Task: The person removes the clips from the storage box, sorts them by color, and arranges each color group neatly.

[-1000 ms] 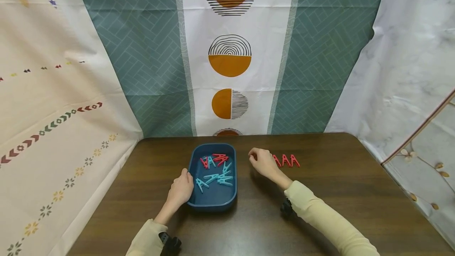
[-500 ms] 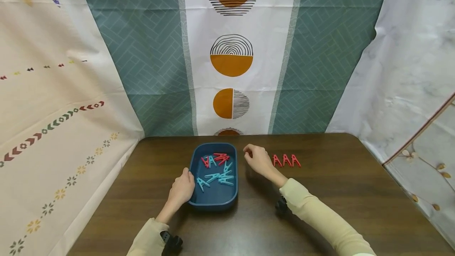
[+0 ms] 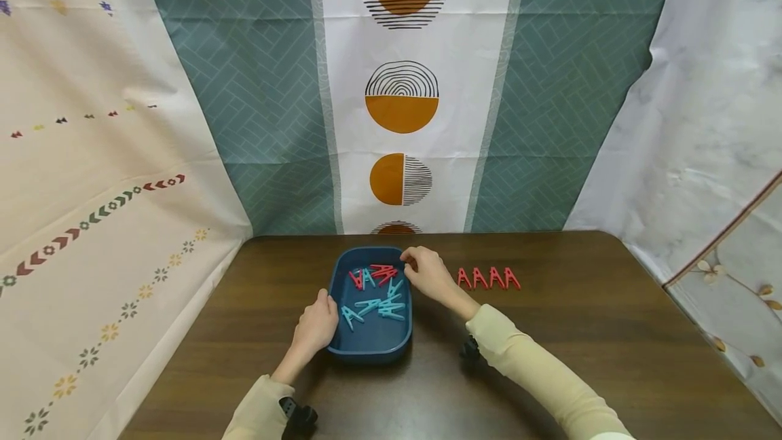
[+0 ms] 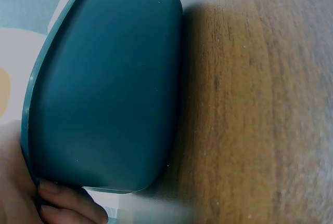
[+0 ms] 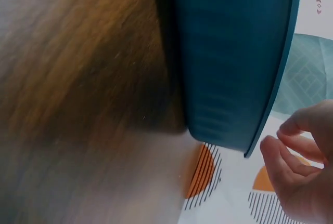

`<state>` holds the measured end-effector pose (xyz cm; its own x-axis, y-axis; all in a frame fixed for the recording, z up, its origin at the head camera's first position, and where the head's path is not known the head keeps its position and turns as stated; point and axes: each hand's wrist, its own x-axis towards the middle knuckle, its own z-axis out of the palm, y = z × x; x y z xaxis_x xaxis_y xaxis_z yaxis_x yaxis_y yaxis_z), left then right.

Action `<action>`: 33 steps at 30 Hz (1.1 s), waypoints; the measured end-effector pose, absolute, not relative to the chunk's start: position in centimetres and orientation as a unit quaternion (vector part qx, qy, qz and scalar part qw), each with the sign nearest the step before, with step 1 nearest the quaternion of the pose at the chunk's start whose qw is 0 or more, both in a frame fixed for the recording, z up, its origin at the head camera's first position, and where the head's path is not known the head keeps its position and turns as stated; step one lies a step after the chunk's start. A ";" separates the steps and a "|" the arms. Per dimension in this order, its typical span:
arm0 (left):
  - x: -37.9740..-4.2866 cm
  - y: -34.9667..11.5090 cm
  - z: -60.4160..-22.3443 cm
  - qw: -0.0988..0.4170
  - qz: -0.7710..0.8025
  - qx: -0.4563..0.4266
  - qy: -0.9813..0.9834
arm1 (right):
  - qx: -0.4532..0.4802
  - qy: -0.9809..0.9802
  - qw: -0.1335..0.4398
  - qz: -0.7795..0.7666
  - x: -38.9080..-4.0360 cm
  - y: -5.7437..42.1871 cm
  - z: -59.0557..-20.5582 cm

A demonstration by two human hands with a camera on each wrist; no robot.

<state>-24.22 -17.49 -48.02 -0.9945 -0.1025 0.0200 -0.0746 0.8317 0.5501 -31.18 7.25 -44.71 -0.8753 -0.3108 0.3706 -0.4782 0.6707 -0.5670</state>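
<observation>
A blue plastic bin [image 3: 369, 357] stands on the table, with several teal clothespins [image 3: 369, 305] and several red clothespins [image 3: 383, 270] lying inside. My left hand [image 3: 316, 323] grips the bin's left rim; in the left wrist view its fingers [image 4: 70, 202] curl under that rim beside the bin wall [image 4: 109, 89]. My right hand [image 3: 425, 272] hovers at the bin's far right corner, fingers loosely bent and nothing visible between them. The right wrist view puts this hand [image 5: 304, 164] just beyond the bin's end [image 5: 229, 63], thumb and fingertips near each other.
Several red clothespins [image 3: 489, 278] lie in a neat row on the brown wooden table [image 3: 580, 331], right of the bin. Patterned cloth [image 3: 400, 114] hangs behind the table's back edge, and pale cloths flank both sides.
My right hand has moved left from beside the red clothespin row to the bin's right rim, uncovering more of the row. My left hand stays on the bin.
</observation>
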 end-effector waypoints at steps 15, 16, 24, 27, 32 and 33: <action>-24.0 -17.5 -48.1 0.023 -0.292 0.056 -0.954 | 0.302 -0.912 0.072 0.269 -32.4 4.2 -45.4; -24.1 -17.5 -48.1 0.026 -0.291 0.054 -0.955 | 0.306 -0.914 0.067 0.259 -32.5 4.0 -45.5; -24.3 -17.3 -48.2 0.031 -0.290 0.051 -0.955 | 0.312 -0.930 0.045 0.187 -33.0 3.3 -46.2; -24.3 -17.3 -48.1 0.031 -0.291 0.053 -0.955 | 0.307 -0.938 0.055 0.151 -33.0 2.9 -46.3; -24.2 -17.3 -48.1 0.032 -0.293 0.053 -0.954 | 0.289 -0.954 0.062 0.048 -33.1 2.1 -46.5; -24.2 -17.3 -48.1 0.030 -0.294 0.053 -0.954 | 0.284 -0.956 0.059 0.029 -33.1 1.9 -46.5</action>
